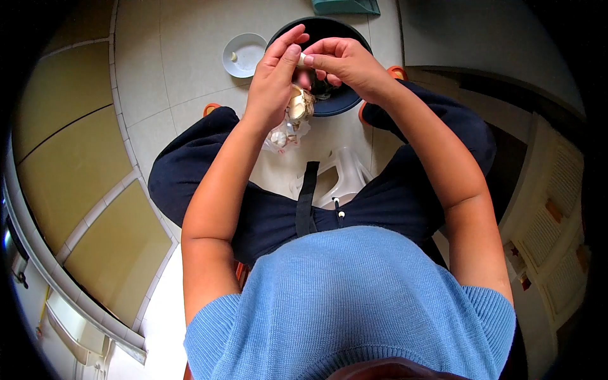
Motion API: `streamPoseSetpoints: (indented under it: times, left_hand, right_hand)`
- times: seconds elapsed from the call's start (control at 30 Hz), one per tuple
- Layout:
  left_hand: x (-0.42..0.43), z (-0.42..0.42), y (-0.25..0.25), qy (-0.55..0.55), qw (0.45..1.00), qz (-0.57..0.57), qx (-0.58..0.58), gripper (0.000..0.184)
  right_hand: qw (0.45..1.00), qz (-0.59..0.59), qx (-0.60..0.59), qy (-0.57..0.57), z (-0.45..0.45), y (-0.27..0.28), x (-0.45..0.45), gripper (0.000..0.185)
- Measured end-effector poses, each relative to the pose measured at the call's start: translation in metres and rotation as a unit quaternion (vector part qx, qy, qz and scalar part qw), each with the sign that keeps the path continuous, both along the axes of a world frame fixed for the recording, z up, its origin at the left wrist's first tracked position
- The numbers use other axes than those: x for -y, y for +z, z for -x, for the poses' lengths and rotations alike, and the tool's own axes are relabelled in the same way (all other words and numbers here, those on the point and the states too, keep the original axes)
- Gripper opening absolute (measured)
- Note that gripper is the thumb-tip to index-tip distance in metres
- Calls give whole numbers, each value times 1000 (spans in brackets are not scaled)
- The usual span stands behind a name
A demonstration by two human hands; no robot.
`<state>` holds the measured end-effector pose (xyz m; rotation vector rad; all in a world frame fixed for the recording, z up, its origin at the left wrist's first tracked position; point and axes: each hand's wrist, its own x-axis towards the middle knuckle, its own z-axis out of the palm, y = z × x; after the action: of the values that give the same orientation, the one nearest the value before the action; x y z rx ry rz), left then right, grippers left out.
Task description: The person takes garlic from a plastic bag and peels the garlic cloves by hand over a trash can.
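Observation:
My left hand [277, 73] and my right hand [339, 63] meet above a dark round bin [345, 104]. Between their fingertips is a small pale garlic clove [302, 61], pinched from both sides. Close under my left palm shows a garlic bulb [301, 103] with papery skin; whether that hand touches it I cannot tell. Below it a clear plastic bag [292, 138] with more garlic lies on the floor. To the left of the bin stands a white bowl [253, 45] with one peeled clove [234, 56] in it.
A white plastic stool [347, 174] stands between my legs. Behind the bin is a teal dustpan-like object [345, 6]. Yellowish cabinet doors [82, 152] line the left side, and a grey panel [481, 38] stands at the right. Orange footwear [398, 72] shows beside the bin.

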<state>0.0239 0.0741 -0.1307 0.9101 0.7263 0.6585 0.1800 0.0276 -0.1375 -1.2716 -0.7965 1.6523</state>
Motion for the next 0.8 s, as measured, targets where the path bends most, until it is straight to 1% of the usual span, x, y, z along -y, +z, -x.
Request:
streamPoseSetpoints:
  times: [0.03,0.07,0.1,0.13,0.17,0.2,0.23,0.27,0.33,0.37,0.43,0.47,0.53,0.57,0.6,0.7,0.73,0.8]
  left_hand:
    - [0,0,-3,0,1000,0,0,38]
    - [0,0,-7,4,1000,-18,-24,37]
    - [1,0,-8,7,998,-36,-48,36]
    - [1,0,-8,7,998,-36,-48,36]
    - [1,1,-7,13,995,-57,-80,34]
    - [1,1,-7,19,991,-77,-111,31]
    - [1,1,-6,19,991,-77,-111,31]
    - [1,1,-6,26,989,-81,-121,29]
    - [0,1,-6,33,987,-84,-132,27]
    - [0,1,-6,36,990,-73,-118,27]
    - [0,1,-7,38,992,-63,-103,27]
    - [1,0,-8,40,992,-70,-97,27]
    - [2,-2,-10,42,992,-77,-91,27]
    - [3,-3,-11,46,990,-90,-102,26]
    - [4,-3,-11,49,987,-102,-112,26]
    - [4,0,-11,26,983,-112,-140,27]
    - [3,0,-11,26,983,-113,-140,27]
    - [1,0,-10,26,973,-155,-169,24]
  right_hand:
    - [1000,7,6,0,0,0,0,25]
    - [1000,7,6,-1,-1,0,0,25]
    - [1000,-10,13,-10,-1,-1,0,25]
    - [999,-27,21,-20,-1,-2,1,25]
    - [999,-27,21,-20,-1,-4,0,25]
    - [996,-59,45,-52,-2,-7,-1,26]
    - [990,-90,69,-84,-1,-8,-1,26]
    - [990,-90,69,-84,0,-10,0,26]
    - [980,-129,62,-137,3,-10,-1,28]
    - [980,-129,62,-137,2,-10,-1,28]
    - [997,-54,2,-61,-1,-10,-4,29]
    - [997,-54,2,-61,-1,-11,-3,29]
    - [998,3,-68,2,-2,-9,0,29]
    - [999,-3,-39,-26,0,-7,1,28]
    - [999,-3,-39,-26,-1,-6,0,28]
    - [997,-38,36,-48,-1,-8,-2,30]
    - [997,-39,36,-48,-1,-9,-1,30]
    - [996,-47,61,-43,0,-8,0,30]
